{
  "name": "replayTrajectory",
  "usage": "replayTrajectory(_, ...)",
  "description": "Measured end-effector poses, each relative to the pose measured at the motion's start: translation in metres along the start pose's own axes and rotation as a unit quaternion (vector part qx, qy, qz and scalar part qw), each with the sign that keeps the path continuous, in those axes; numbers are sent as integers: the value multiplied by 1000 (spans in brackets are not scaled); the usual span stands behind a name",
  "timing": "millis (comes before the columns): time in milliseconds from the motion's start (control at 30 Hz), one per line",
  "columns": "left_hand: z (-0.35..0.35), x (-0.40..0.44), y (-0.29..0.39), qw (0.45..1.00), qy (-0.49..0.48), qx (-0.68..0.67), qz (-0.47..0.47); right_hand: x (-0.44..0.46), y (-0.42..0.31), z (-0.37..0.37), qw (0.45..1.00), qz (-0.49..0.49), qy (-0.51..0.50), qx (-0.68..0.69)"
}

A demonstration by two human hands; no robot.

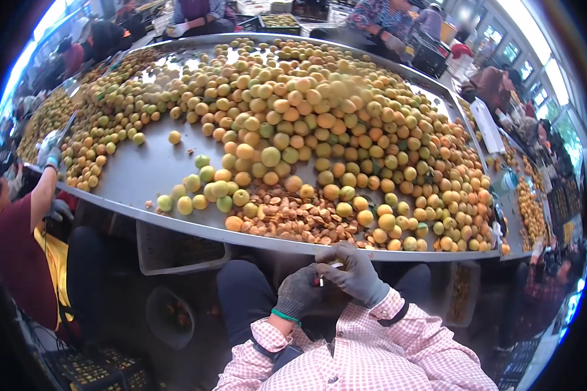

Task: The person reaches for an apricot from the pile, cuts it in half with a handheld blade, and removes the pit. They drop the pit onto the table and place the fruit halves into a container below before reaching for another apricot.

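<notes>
Both of my hands wear grey work gloves and meet in front of my chest, just below the metal table's near edge. My left hand (299, 291) is closed, its fingers around a small tool (319, 282) of which only a red and shiny bit shows. Touching it from the right, my right hand (355, 275) is closed as well, fingers bent inward; a small pale piece shows at its fingertips, too small to name. Nearest to my hands on the table lies a heap of brown apricot pits (300, 218). Around and behind it spread many yellow-green and orange apricots (319, 120).
The metal table (143, 166) has a raised rim before my knees. Below stand a grey crate (151, 251), a white bucket (169, 318) and another bin (462, 293). A person in a maroon top (23, 254) sits at the left; other people work around the table.
</notes>
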State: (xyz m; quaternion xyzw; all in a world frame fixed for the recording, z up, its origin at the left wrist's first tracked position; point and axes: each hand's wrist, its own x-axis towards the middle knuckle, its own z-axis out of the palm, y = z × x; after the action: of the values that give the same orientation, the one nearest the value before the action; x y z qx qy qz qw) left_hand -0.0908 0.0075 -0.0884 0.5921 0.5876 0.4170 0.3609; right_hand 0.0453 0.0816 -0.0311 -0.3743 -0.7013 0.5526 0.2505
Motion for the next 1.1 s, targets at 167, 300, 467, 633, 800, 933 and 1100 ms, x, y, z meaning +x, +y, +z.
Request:
replayTrajectory(167,12,-16,27,914,-178,-332,-151,-41,9,-36,914,177,7,364)
replayTrajectory(300,0,-26,53,782,-290,-480,-273,-78,17,-56,909,168,-13,381)
replayTrajectory(467,7,-31,74,963,-118,-238,-52,-114,-7,-58,925,104,23,365)
replayTrajectory(633,10,-33,105,990,-141,6,7,-132,-8,-48,947,58,5,315)
replayTrajectory(800,20,-39,106,990,-109,74,46,-141,-13,-45,943,62,20,325)
replayTrajectory(933,25,-44,110,994,-78,49,52,-142,-7,-37,980,-65,15,190)
replayTrajectory(1100,29,-51,107,992,-111,64,19,-145,-1,-32,972,-37,48,227)
